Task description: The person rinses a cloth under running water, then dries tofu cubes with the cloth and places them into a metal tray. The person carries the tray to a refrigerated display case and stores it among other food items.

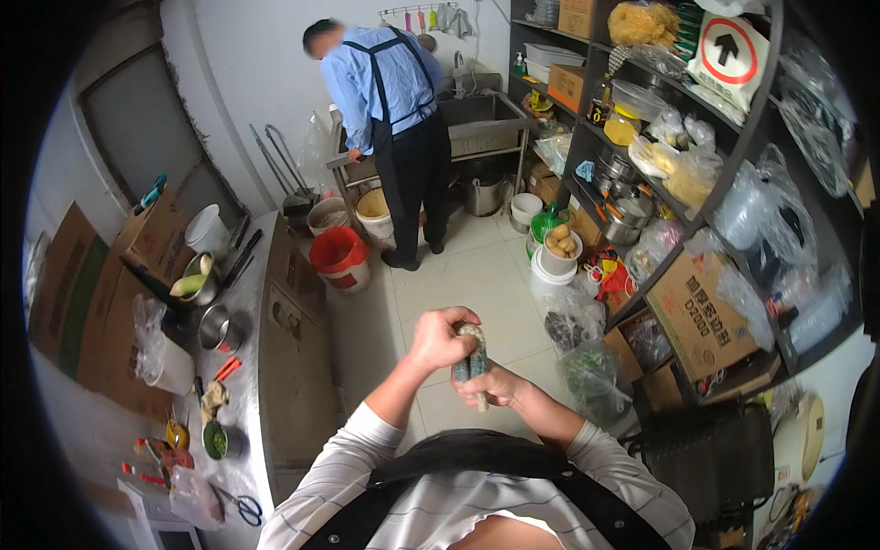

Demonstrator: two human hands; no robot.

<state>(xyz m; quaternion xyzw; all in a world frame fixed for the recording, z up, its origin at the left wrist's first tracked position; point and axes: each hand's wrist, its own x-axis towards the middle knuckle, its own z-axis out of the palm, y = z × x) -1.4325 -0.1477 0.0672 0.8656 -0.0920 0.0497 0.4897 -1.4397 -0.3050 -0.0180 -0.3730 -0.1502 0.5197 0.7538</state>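
Note:
Both my hands meet in front of my apron, above the tiled floor. Between them is a folded, rope-like or cloth-like bundle, beige with a grey-green middle; what it is exactly cannot be told. My left hand reaches in from the left and grips the bundle's upper end. Lower down, my right hand closes around its other end, and a pale tip sticks out below the fingers.
A person in a blue shirt stands at the steel sink. On the left runs a metal counter with bowls and scissors. Shelves line the right, with buckets, bags and a black chair below.

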